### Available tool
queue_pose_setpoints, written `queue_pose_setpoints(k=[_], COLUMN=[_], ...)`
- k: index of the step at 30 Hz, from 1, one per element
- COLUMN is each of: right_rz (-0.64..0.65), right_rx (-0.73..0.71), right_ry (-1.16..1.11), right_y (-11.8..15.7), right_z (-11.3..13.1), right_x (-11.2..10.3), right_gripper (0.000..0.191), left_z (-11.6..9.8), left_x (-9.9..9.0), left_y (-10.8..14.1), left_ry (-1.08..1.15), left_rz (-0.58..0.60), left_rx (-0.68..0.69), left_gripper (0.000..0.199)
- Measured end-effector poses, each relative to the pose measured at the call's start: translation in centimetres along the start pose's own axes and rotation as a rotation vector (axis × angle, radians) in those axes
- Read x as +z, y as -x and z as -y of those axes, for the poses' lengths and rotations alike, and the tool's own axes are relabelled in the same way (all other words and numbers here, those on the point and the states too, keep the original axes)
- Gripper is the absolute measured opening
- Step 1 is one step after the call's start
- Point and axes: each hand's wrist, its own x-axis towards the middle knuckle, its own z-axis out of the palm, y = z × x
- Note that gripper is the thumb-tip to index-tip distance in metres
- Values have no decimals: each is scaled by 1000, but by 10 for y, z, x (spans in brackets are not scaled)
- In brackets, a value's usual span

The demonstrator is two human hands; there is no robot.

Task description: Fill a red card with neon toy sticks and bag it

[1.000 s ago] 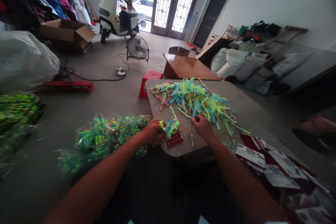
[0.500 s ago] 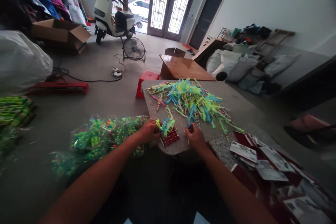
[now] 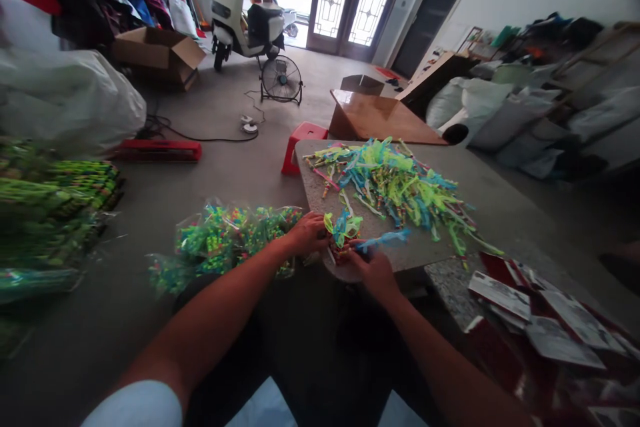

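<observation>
Left hand (image 3: 309, 235) is curling its fingers around a small bundle of green and blue ribbon toys (image 3: 341, 227) at the table's near edge | right hand (image 3: 373, 270) is pinching a blue-ribboned piece (image 3: 385, 239) beside it | loose pile (image 3: 395, 183) is lying on the table (image 3: 475, 193) behind | bagged toys (image 3: 225, 240) are sitting left.

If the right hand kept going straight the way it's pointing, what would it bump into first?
The right hand points up-left at the red card, topped by a ribbon bunch, which it already seems to touch; beyond lies the left hand. Depth is unclear.
</observation>
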Motion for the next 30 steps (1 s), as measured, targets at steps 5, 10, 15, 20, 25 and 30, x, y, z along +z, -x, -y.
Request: queue_pose_setpoints(k=[5, 10, 15, 20, 25, 30], right_rz=[11, 5, -70, -97, -76, -68], right_rx=[-107, -212, -233, -164, -176, -169], right_ry=[240, 469, 540, 689, 746, 808], right_y=[1, 5, 10, 10, 6, 9], right_z=[3, 0, -1, 4, 10, 13], right_x=[11, 18, 26, 31, 35, 42], right_gripper=[31, 30, 32, 23, 21, 25], left_z=[-2, -1, 1, 3, 2, 1], left_x=[-1, 0, 1, 2, 1, 0], left_y=[-1, -1, -1, -1, -1, 0], left_ry=[7, 3, 11, 22, 31, 45], left_rz=[-18, -22, -16, -21, -19, -23], left_rx=[27, 38, 33, 16, 9, 31], left_gripper=[8, 6, 7, 12, 10, 13])
